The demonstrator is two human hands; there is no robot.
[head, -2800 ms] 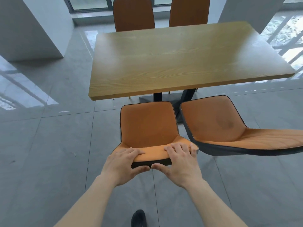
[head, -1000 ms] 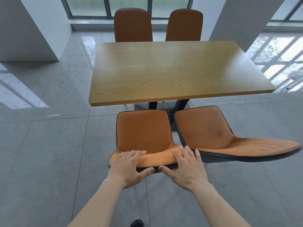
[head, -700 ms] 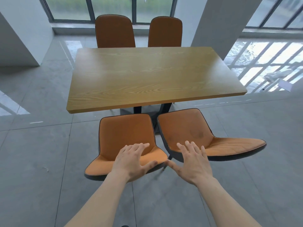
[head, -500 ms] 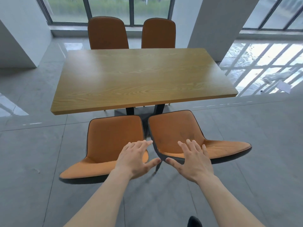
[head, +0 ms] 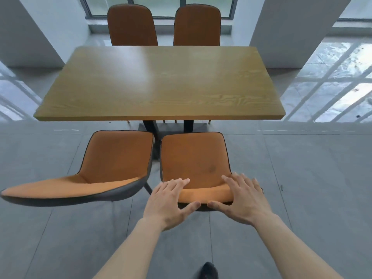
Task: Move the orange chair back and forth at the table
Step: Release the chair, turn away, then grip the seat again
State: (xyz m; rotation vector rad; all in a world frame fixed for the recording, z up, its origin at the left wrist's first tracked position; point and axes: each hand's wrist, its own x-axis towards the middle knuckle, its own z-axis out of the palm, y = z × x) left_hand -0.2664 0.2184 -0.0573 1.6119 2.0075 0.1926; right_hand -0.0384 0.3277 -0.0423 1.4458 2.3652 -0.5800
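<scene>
Orange seat and backrest, dark piping round the rim, dark shell underneath: the chair (head: pixel 194 164) under both hands, pulled clear of the wooden table (head: pixel 159 83) on its near side, just beside a second chair (head: pixel 112 168) on its left without clearly touching. Legs hidden beneath the seat and backrest; top edge of the backrest partly covered by the hands. Faces the table, back toward the camera, long axis running from the hands straight toward the table's near edge. Faint dark smudges on the seat surface. Left hand (head: pixel 171 202) laid over the left corner of the backrest top, fingers spread across the orange front, thumb stretched under the dark back edge; not clenched, and whether actually pinching cannot be told. Right hand (head: pixel 241 198) mirrored on the right corner, fingers splayed over the front, thumb pointing inward along the rear edge, same loose hold, grip not certain. Neighbouring chair heavily stretched by the wide lens, its backrest smeared out toward the left edge. Two more orange chairs (head: pixel 131 25) beyond the far side of the table, only the backrests visible. Dark table base (head: pixel 173 125) mostly hidden by tabletop and seats. Tip of a black shoe (head: pixel 207 271) cut off at the bottom edge, on grey floor tiles (head: pixel 302 178).
</scene>
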